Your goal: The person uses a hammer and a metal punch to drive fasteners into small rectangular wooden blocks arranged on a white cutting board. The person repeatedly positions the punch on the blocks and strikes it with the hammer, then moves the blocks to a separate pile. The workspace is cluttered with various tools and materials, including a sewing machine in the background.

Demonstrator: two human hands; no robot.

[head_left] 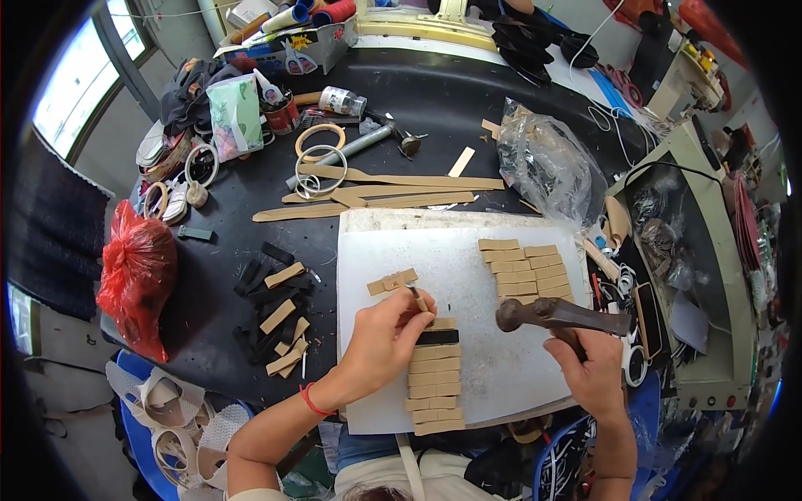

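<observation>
Above a white board, your left hand pinches one slim tool between thumb and fingers, while your right hand wraps its fingers around one hammer. Seven tan pieces line up below one black strip in front of you. Two tan columns at right show roughly eleven more, the hammer possibly hiding others. The work looks partway: those columns seem done, the front row and loose tan strips remaining.
</observation>
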